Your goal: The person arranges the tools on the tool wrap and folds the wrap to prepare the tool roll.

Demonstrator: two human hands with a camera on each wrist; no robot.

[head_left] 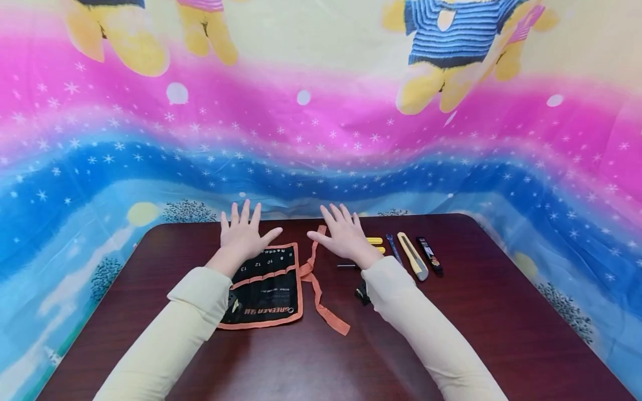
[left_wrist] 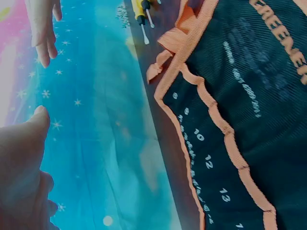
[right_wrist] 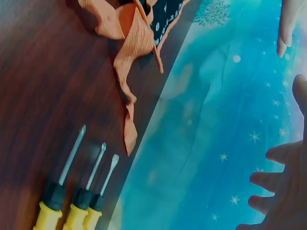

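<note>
Both hands are held up with fingers spread and nothing in them. My left hand (head_left: 242,238) is over the far left part of a black tool pouch (head_left: 271,298) with orange edging, and hides that corner. The pouch lies flat, with numbered pockets and a printed brand name; its orange tie strap (head_left: 321,303) trails to the right. My right hand (head_left: 346,235) is right of the strap, in front of several yellow-handled screwdrivers (head_left: 375,241). In the right wrist view three screwdrivers (right_wrist: 53,206) lie side by side, apart from that hand.
Right of the screwdrivers lie a slim blue tool (head_left: 393,248), a yellow utility knife (head_left: 412,256) and a narrow black case (head_left: 429,256). A small black object (head_left: 362,294) is partly behind the right sleeve. A printed cloth (head_left: 301,139) hangs behind the dark wooden table (head_left: 281,367).
</note>
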